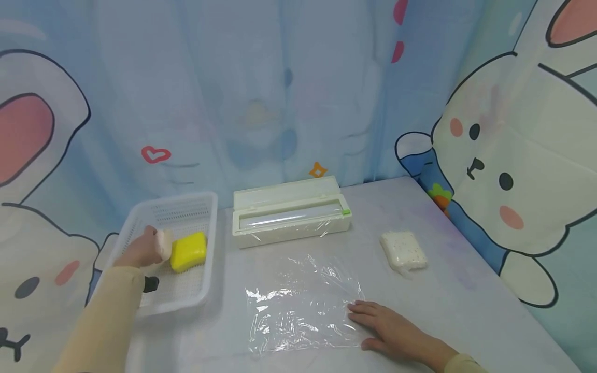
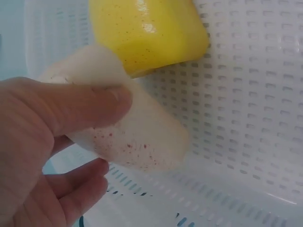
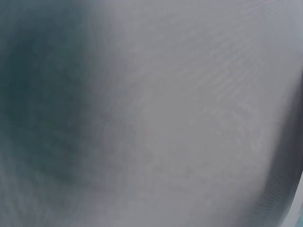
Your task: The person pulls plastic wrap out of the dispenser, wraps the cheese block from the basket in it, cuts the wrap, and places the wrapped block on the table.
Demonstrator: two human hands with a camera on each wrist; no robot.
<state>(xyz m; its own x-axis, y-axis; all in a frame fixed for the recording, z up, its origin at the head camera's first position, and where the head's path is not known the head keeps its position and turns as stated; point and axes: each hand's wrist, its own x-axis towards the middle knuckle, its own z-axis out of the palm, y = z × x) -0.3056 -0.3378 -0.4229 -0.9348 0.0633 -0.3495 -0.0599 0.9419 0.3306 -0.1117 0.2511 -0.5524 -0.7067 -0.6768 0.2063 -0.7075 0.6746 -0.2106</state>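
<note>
1. Curtain (image 1: 256,62): hangs beyond the grip of the left hand (image 1: 142,248), printed with pale cartoon animals.
2. Table (image 1: 466,311): stretches away to the right of that grip.
3. Basket (image 1: 211,233): white and perforated, around and beneath the grip.
4. Film (image 1: 303,311): clear and wrinkled, flat on the table, to the right of the grip and a little nearer the person.
5. Box (image 1: 289,233): white, lid tipped back, right of the grip and slightly farther off; whether the film joins it, I cannot tell.
6. Roll (image 1: 294,215): lies inside the box, right of the grip.
7. Right hand (image 1: 392,329): well right of the grip, grasping nothing, its fingers extended on the film's right edge. The right wrist view is too blurred to add anything.
8. Left hand: grasping the pale block between thumb and fingers.
9. Wrapped block (image 1: 403,251): whitish, on the table, far right of the grip.
10. Yellow block (image 1: 188,252): in the basket, just right of the grip, with dark specks.
11. Pale block (image 2: 151,137): in the grip, tilted, red-specked, over the basket's floor.
12. Green tab (image 1: 346,212): at the box's right end, away from the grip.
</note>
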